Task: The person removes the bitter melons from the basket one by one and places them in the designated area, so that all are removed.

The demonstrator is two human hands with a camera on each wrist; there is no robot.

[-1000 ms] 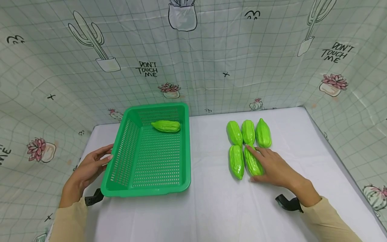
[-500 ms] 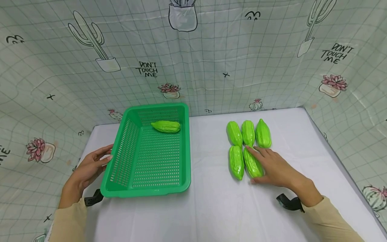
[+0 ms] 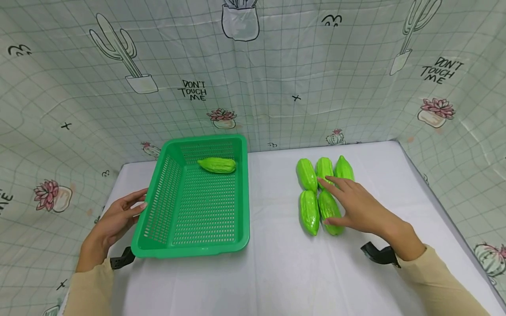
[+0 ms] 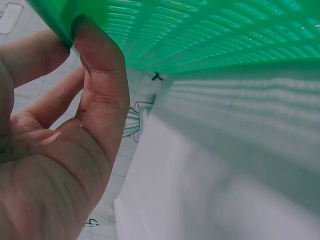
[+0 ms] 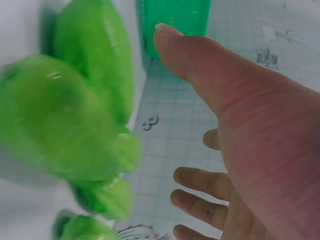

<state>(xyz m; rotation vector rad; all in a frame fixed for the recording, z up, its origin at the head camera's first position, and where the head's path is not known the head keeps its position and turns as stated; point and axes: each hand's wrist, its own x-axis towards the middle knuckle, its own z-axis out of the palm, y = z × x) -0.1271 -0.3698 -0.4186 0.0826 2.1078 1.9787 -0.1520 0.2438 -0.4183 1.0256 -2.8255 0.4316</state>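
Note:
My left hand point(image 3: 115, 219) pinches the left rim of a green plastic basket point(image 3: 189, 253) between thumb and fingers; the left wrist view shows the fingertips at the rim of the slotted wall point(image 4: 210, 35). One bright green ridged bitter gourd point(image 3: 217, 165) lies at the far end inside. My right hand point(image 3: 363, 208), fingers spread, hovers over the front right gourd point(image 3: 329, 210) of a group on the table. In the right wrist view nothing sits between the right thumb point(image 5: 200, 57) and fingers, and the nearest gourd point(image 5: 55, 120) lies beside the hand.
Left of that gourd lies another bitter gourd point(image 3: 309, 213). Behind them, three more stand in a row, one of them the back left gourd point(image 3: 306, 174). All are on a white cloth-covered table point(image 3: 272, 263), with a printed grid curtain point(image 3: 276, 66) behind and at both sides.
My right hand has lifted off the front right gourd and shifted slightly away from me, overlapping the back row. The left hand and basket have stayed in place.

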